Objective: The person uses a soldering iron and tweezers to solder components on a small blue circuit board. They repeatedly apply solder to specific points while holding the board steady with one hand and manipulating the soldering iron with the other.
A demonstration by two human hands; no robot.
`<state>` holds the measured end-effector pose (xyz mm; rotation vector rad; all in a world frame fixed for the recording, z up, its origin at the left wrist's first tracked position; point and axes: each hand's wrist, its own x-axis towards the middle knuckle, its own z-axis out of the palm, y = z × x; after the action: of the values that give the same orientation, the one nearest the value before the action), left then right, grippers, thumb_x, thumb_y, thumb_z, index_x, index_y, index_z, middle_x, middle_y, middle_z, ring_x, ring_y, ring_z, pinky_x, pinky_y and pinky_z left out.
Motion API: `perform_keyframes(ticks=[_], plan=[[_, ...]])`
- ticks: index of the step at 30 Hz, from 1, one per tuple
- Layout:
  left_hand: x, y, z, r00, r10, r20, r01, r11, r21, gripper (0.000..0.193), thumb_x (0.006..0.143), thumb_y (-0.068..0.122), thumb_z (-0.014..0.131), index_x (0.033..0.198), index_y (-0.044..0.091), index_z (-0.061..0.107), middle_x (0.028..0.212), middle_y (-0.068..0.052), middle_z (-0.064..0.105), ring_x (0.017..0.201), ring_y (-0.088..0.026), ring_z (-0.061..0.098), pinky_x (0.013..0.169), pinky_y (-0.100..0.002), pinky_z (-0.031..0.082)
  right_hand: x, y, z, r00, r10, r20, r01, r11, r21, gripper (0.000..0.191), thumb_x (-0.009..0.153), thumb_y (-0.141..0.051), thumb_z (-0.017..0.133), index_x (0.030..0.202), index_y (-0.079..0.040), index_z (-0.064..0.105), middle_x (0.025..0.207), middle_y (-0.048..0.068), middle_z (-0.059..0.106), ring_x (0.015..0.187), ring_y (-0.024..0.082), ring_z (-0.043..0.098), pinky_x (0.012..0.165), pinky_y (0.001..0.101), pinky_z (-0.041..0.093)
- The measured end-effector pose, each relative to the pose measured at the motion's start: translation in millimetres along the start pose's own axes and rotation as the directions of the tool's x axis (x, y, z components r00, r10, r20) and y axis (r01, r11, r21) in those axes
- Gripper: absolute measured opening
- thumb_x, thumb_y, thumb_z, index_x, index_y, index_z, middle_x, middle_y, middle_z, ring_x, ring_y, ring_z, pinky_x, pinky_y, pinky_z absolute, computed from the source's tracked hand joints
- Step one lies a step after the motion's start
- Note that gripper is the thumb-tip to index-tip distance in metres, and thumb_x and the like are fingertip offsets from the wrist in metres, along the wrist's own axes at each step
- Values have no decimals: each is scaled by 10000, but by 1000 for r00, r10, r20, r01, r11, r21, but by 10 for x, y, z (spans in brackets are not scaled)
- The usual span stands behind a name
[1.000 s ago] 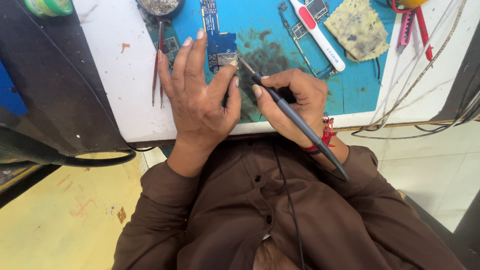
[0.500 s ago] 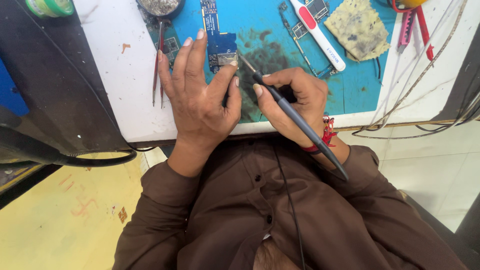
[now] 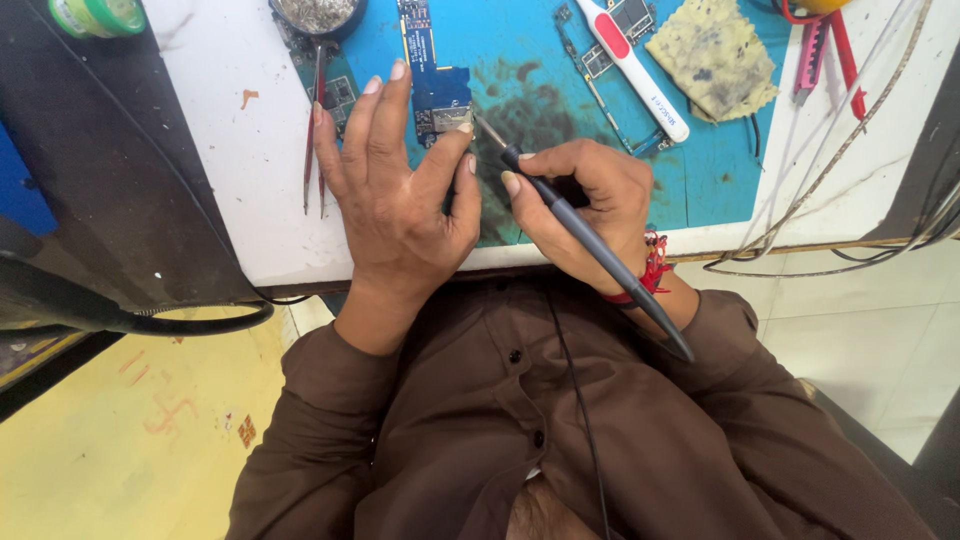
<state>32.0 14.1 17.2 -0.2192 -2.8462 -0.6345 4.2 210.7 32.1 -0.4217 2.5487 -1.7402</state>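
1. Nothing has visibly shifted since the earlier frames; both hands keep their places.
2. Left hand (image 3: 400,205): fingers spread flat, thumb and forefinger pinning the blue circuit board (image 3: 437,90) to the blue mat (image 3: 560,60).
3. Right hand (image 3: 590,205): fingers clamped on the soldering iron (image 3: 590,240), tip at the board's lower right corner.
4. Tweezers (image 3: 312,140) lie just left of the left hand.

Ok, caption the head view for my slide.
Left hand steadies a blue circuit board while the right hand touches a soldering iron to it.

Brown buttoned shirt (image 3: 520,420), long sleeves, red wrist thread (image 3: 652,268)
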Motion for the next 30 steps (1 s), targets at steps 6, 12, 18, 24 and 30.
perform_keyframes(ticks=[6,12,18,24,30], plan=[[-5,0,5,1000,-2,2,2,1000,2,163,1039,262,733,1176,176,752,1629,-176,399,1526,-332,342,1316,-592,134,0,4,10,1000,-12,-13,11,1000,-21,170,935,-30,826,1029,-7,687,827,67,707,692,103,654,582,225,471],[-15,-8,12,1000,-6,6,6,1000,-4,158,1042,265,733,1173,179,754,1632,-176,394,1530,-330,330,1320,-590,129,0,1,4,1000,-1,-6,1,1000,-7,162,941,-34,823,1027,-4,689,825,65,710,685,104,662,606,239,481],[-17,-14,15,1000,-6,6,6,1000,-3,163,1038,262,731,1175,176,754,1636,-174,387,1535,-327,323,1322,-587,124,0,6,8,1000,2,-6,-2,1000,1,163,937,-43,825,1020,-5,689,821,60,709,682,99,661,599,235,475],[-18,-14,15,1000,-5,6,5,1000,-2,163,1038,263,728,1175,178,752,1634,-173,390,1536,-326,320,1323,-586,127,-10,10,18,1000,22,-17,-22,1000,19,159,935,-43,825,1017,-7,694,798,54,693,666,94,636,563,223,460],[-15,-10,6,1000,-8,9,8,1000,0,167,1042,265,727,1181,177,752,1631,-173,392,1533,-330,327,1323,-587,131,-15,10,14,999,40,-14,-40,999,31,158,935,-43,821,1011,-11,686,783,45,691,656,85,631,586,238,454]])
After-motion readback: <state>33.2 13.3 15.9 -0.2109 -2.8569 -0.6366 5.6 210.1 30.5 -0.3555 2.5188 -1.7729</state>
